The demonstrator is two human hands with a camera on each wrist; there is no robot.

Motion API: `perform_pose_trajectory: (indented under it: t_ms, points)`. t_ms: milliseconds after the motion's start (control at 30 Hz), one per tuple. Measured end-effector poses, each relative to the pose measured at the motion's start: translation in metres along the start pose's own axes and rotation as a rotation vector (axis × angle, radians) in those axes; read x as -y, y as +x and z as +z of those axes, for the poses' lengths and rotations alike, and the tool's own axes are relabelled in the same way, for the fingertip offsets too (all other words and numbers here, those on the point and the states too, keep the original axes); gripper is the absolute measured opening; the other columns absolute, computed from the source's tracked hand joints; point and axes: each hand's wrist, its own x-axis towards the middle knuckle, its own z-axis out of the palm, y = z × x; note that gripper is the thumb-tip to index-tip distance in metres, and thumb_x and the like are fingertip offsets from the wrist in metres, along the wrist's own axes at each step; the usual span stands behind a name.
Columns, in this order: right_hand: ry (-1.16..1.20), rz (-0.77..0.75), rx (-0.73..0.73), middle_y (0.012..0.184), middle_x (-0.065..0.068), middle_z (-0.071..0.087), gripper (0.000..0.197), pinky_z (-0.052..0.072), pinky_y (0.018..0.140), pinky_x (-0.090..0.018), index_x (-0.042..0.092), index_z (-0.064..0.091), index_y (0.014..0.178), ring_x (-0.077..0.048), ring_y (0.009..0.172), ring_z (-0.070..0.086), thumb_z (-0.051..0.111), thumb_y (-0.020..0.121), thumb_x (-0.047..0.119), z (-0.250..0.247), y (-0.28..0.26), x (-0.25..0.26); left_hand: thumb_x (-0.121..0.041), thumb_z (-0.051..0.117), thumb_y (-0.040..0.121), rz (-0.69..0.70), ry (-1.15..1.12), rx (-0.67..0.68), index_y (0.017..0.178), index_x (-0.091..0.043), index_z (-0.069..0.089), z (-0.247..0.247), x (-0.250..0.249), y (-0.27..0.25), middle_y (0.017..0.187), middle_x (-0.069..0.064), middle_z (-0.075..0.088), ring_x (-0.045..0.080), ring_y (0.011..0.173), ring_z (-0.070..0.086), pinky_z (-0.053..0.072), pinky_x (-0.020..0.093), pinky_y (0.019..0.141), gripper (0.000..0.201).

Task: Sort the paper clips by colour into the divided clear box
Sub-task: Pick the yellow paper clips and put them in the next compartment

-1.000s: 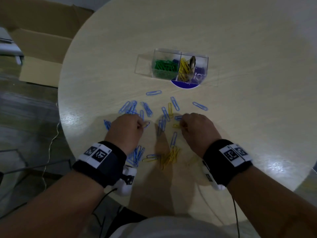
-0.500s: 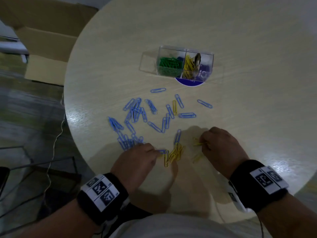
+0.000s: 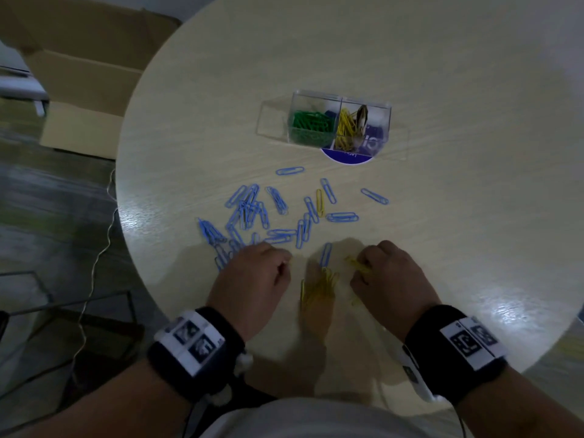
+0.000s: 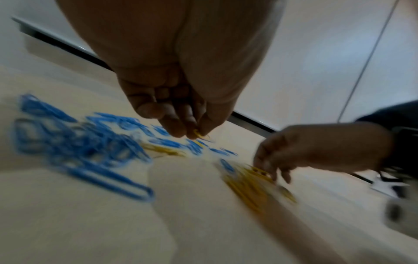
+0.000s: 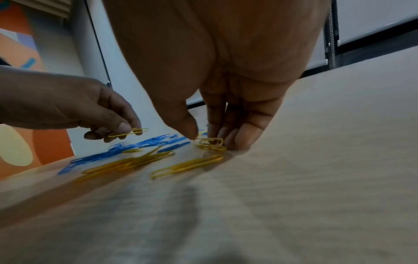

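The divided clear box (image 3: 339,99) stands at mid-table, green clips (image 3: 311,121) in its left cell, yellow clips (image 3: 344,128) in the right. Several blue clips (image 3: 252,210) lie scattered nearer me, one lone yellow clip (image 3: 319,202) among them. A heap of yellow clips (image 3: 319,287) lies between my hands. My left hand (image 3: 286,263) pinches one yellow clip (image 5: 128,133) just above the table. My right hand (image 3: 358,267) pinches a few yellow clips (image 5: 210,143) against the tabletop.
The round wooden table (image 3: 442,216) ends close behind my wrists. A purple round sticker (image 3: 350,156) lies under the box. A cardboard carton (image 3: 79,83) and a loose cable (image 3: 94,263) are on the floor to the left.
Both hands drew back from the blue scatter to the near edge, by the yellow heap. The left now holds a yellow clip lifted; the right has gathered yellow clips under its fingertips.
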Motion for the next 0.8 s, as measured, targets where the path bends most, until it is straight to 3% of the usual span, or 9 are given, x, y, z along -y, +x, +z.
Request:
perform_pose_trajectory:
  t_ms: [67, 133, 333, 433, 500, 633, 700, 800]
  points:
    - [-0.043, -0.034, 0.002, 0.075, -0.010, 0.056, 0.027, 0.053, 0.067, -0.039, 0.011, 0.061, 0.077, -0.035, 0.072, 0.057, 0.070, 0.069, 0.035, 0.005, -0.006, 0.007, -0.046, 0.047, 0.088, -0.009, 0.070, 0.136, 0.095, -0.024, 0.065, 0.011, -0.014, -0.012, 0.085, -0.003, 0.060, 0.021, 0.084, 0.060, 0.051, 0.036, 0.074, 0.029]
    - [-0.064, -0.012, 0.052, 0.084, -0.007, 0.056, 0.037, 0.051, 0.072, -0.040, 0.014, 0.059, 0.085, -0.032, 0.079, 0.054, 0.069, 0.070, 0.047, 0.010, -0.008, 0.009, -0.053, 0.050, 0.084, -0.029, 0.137, 0.234, 0.102, -0.027, 0.060, 0.020, -0.019, -0.016, 0.094, -0.005, 0.058, 0.019, 0.089, 0.059, 0.051, 0.036, 0.073, 0.034]
    - [0.027, -0.022, 0.013, 0.083, -0.007, 0.055, 0.016, 0.050, 0.070, -0.038, 0.015, 0.061, 0.082, -0.035, 0.077, 0.057, 0.072, 0.072, 0.022, 0.013, -0.007, -0.004, -0.028, 0.071, 0.077, -0.103, 0.025, 0.131, 0.095, -0.023, 0.062, 0.014, -0.001, -0.013, 0.093, -0.003, 0.057, 0.021, 0.085, 0.061, 0.052, 0.035, 0.075, 0.021]
    - [0.042, -0.006, -0.007, 0.082, -0.007, 0.056, 0.007, 0.049, 0.071, -0.036, 0.016, 0.063, 0.082, -0.035, 0.076, 0.058, 0.064, 0.077, 0.021, 0.008, -0.003, -0.010, -0.021, 0.073, 0.072, -0.135, 0.026, 0.080, 0.093, -0.020, 0.062, 0.009, 0.006, -0.007, 0.093, -0.001, 0.056, 0.022, 0.085, 0.060, 0.047, 0.032, 0.076, 0.024]
    - [0.040, -0.021, -0.013, 0.083, -0.006, 0.057, 0.016, 0.049, 0.075, -0.037, 0.016, 0.064, 0.086, -0.034, 0.078, 0.058, 0.059, 0.077, 0.028, 0.005, -0.002, -0.013, -0.019, 0.072, 0.071, -0.124, 0.019, 0.079, 0.093, -0.019, 0.059, 0.008, 0.006, -0.005, 0.093, 0.000, 0.054, 0.024, 0.086, 0.059, 0.049, 0.034, 0.077, 0.025]
    - [-0.044, -0.110, 0.084, 0.100, -0.004, 0.057, 0.046, 0.046, 0.084, -0.035, 0.019, 0.063, 0.111, -0.028, 0.088, 0.051, 0.070, 0.072, 0.043, 0.002, -0.011, -0.022, -0.029, 0.074, 0.073, -0.079, 0.075, 0.112, 0.100, -0.021, 0.058, 0.012, 0.001, -0.008, 0.096, 0.001, 0.056, 0.025, 0.090, 0.057, 0.051, 0.039, 0.080, 0.033]
    - [-0.049, -0.180, 0.075, 0.098, -0.002, 0.057, 0.036, 0.047, 0.079, -0.032, 0.021, 0.066, 0.109, -0.026, 0.085, 0.051, 0.070, 0.076, 0.035, 0.004, -0.017, -0.022, -0.029, 0.074, 0.075, -0.067, 0.102, 0.128, 0.102, -0.023, 0.059, 0.015, -0.002, -0.010, 0.096, 0.000, 0.058, 0.026, 0.090, 0.058, 0.052, 0.040, 0.078, 0.031]
    - [-0.122, -0.283, 0.032, 0.081, 0.002, 0.058, 0.006, 0.047, 0.068, -0.031, 0.024, 0.065, 0.082, -0.022, 0.073, 0.053, 0.062, 0.079, 0.028, 0.007, -0.020, -0.016, -0.021, 0.070, 0.079, -0.040, 0.070, 0.134, 0.096, -0.027, 0.060, 0.018, -0.005, -0.010, 0.093, -0.005, 0.056, 0.021, 0.087, 0.058, 0.053, 0.038, 0.074, 0.020]
